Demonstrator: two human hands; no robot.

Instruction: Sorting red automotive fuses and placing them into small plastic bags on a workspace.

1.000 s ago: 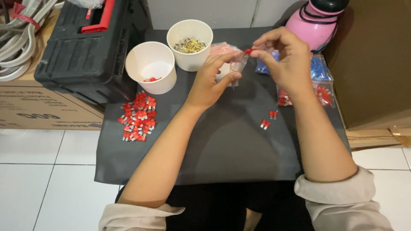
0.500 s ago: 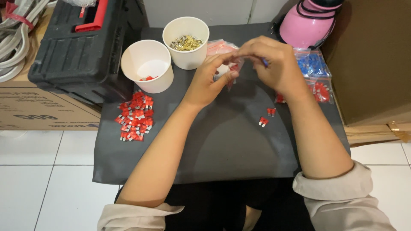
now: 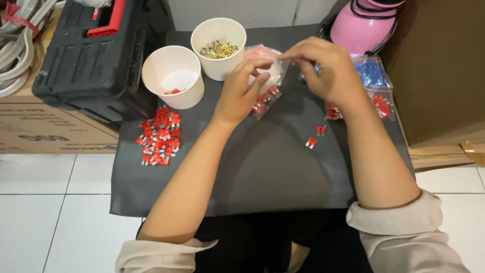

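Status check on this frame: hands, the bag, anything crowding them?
Left hand and right hand both pinch the clear plastic bag of small red pieces. Bag held just above the dark mat. Two paper cups close at left, nothing blocking.

The big dark middle of the counter [image 3: 262, 172] is bare, so a hand could slide in there from the front. Only two little red pieces [image 3: 314, 137] lie on the right part of it. On the left, a pile of red pieces [image 3: 160, 135] sits in the way. Behind it stand two white cups [image 3: 174, 76], close together, and a black toolbox [image 3: 96, 60] blocks the left side. At the back right, a pink helmet [image 3: 361, 25] and small bags of blue and red bits [image 3: 376, 88] fill the corner. A brown box wall [image 3: 439, 65] closes the right side.
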